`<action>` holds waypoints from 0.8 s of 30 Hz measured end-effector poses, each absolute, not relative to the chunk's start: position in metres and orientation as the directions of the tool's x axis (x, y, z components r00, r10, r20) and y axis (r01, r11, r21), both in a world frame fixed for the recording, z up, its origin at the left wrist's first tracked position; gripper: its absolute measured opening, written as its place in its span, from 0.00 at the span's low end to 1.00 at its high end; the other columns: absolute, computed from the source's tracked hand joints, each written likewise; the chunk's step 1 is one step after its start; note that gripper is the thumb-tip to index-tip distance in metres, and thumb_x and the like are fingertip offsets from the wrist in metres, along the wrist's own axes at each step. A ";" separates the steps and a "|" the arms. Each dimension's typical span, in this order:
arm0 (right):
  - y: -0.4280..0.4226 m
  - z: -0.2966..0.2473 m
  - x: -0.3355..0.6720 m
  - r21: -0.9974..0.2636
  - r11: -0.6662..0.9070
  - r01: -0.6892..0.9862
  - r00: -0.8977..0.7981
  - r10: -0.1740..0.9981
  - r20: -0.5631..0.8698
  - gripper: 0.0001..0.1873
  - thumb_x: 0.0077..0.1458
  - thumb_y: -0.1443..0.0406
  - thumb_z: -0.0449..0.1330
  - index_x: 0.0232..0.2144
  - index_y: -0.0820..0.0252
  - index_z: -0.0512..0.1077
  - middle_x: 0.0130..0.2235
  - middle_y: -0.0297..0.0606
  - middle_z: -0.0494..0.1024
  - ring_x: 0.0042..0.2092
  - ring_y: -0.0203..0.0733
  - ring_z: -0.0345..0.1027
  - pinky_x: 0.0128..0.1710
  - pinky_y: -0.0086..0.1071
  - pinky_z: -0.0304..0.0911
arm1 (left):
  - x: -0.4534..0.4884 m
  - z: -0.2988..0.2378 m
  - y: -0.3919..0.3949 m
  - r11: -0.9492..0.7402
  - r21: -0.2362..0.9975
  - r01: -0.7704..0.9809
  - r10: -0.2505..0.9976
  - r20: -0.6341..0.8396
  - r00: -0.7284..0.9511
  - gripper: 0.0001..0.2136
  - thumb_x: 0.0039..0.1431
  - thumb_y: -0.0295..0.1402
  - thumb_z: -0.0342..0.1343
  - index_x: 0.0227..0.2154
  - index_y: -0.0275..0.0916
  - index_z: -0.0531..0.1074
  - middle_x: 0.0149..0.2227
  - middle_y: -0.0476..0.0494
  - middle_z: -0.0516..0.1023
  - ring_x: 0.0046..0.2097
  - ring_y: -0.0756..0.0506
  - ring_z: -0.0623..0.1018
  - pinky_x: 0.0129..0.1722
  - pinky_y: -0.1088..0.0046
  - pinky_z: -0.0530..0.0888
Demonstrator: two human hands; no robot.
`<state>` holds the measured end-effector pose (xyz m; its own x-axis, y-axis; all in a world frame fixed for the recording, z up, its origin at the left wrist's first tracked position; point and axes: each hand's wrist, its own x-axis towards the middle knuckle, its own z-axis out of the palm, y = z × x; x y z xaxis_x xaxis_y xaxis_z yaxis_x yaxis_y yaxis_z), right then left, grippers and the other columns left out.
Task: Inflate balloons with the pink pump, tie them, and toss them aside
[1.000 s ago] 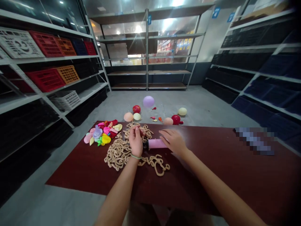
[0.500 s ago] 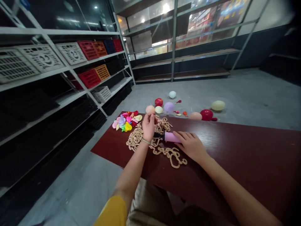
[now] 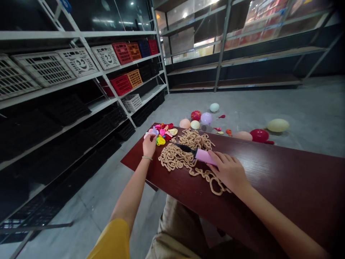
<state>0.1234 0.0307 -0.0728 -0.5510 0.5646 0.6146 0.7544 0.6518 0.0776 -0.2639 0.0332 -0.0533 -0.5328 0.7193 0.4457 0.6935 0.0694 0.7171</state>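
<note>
My right hand is wrapped around the pink barrel of a balloon pump. Its black nozzle points left over a tangled heap of beige, rope-like strands on the table. At the left end of the table, my left hand is at the near edge of a pile of uninflated balloons in pink, yellow, red and lilac. Its fingers are bent and slightly apart at the pile, with the tips partly hidden, and no balloon shows clearly in them.
The dark red table extends to the right. Beyond its far edge, inflated balloons lie on the floor, including a red balloon and a lilac balloon. Shelves with plastic crates line the left, and a metal rack stands behind.
My left hand has moved left from the pump's nozzle to the balloon pile. My right hand keeps hold of the pump, whose nozzle now shows fully. The view has turned left.
</note>
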 end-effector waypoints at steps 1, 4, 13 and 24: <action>0.032 -0.071 0.120 0.081 0.645 0.760 -0.549 0.570 0.612 0.21 0.63 0.60 0.57 0.56 0.61 0.68 0.49 0.44 0.79 0.45 0.47 0.70 0.43 0.38 0.56 | -0.272 -0.054 0.037 0.088 0.688 0.720 0.734 0.444 -0.514 0.06 0.58 0.32 0.57 0.37 0.38 0.75 0.40 0.42 0.78 0.40 0.45 0.77 0.44 0.68 0.71; 0.035 -0.065 0.106 0.088 0.627 0.774 -0.546 0.590 0.594 0.21 0.63 0.58 0.56 0.55 0.61 0.68 0.49 0.44 0.79 0.43 0.47 0.71 0.40 0.37 0.56 | -0.288 -0.058 0.049 0.134 0.584 0.801 0.798 0.415 -0.436 0.07 0.57 0.31 0.58 0.38 0.37 0.75 0.41 0.39 0.78 0.41 0.44 0.76 0.46 0.67 0.71; 0.034 -0.063 0.067 0.036 0.605 0.795 -0.534 0.672 0.513 0.23 0.64 0.57 0.54 0.58 0.60 0.66 0.48 0.44 0.78 0.44 0.46 0.71 0.40 0.37 0.57 | -0.299 -0.072 0.062 0.224 0.310 0.924 0.848 0.404 -0.341 0.08 0.61 0.33 0.55 0.39 0.36 0.75 0.42 0.36 0.76 0.48 0.40 0.74 0.51 0.63 0.67; 0.042 -0.053 0.118 -0.089 0.523 0.848 -0.374 0.708 0.599 0.24 0.65 0.56 0.52 0.59 0.60 0.66 0.46 0.45 0.79 0.41 0.48 0.73 0.38 0.37 0.64 | -0.233 -0.011 0.046 -0.195 0.761 0.619 0.689 0.555 -0.466 0.05 0.62 0.35 0.53 0.34 0.40 0.69 0.44 0.38 0.78 0.49 0.41 0.76 0.52 0.63 0.70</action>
